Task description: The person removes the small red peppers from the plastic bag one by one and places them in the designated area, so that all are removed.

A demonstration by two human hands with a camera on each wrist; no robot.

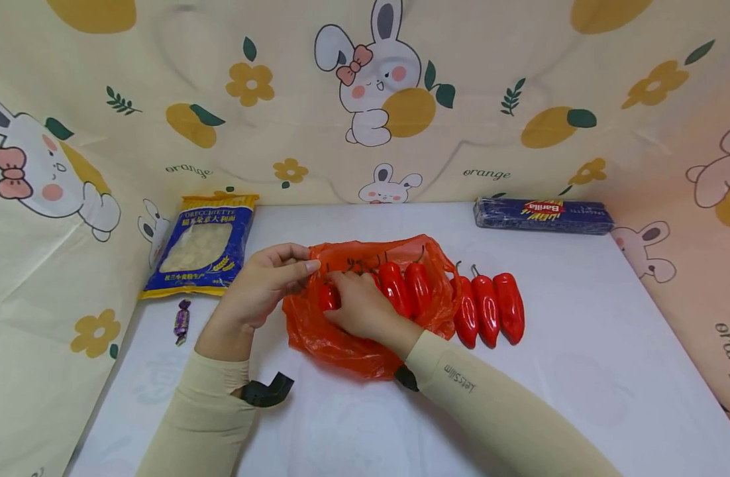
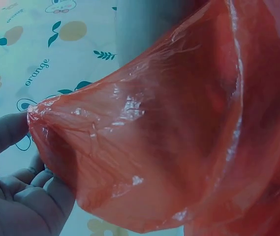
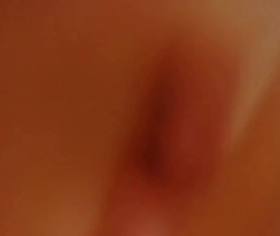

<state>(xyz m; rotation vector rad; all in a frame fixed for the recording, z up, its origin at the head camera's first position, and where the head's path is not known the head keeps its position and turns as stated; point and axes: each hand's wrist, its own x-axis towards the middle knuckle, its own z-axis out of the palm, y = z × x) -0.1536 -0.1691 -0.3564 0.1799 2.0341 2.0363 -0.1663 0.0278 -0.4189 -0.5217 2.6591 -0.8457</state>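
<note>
The left grip (image 1: 262, 281) pinched the rim of the red bag (image 1: 344, 354); inside the bag, the right grip (image 1: 363, 305) curled round a red pepper (image 1: 328, 298); three other peppers (image 1: 488, 311) lay right of the bag.

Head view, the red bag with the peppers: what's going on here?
A person's left hand pinches the edge of a red plastic bag, while the right hand reaches inside among red peppers. Whether its fingers grip one is hidden. Three more peppers lie side by side to the right of the bag. Farther off are a blue orecchiette pack and a wrapped candy on the left, and a spaghetti box at the back right.
</note>
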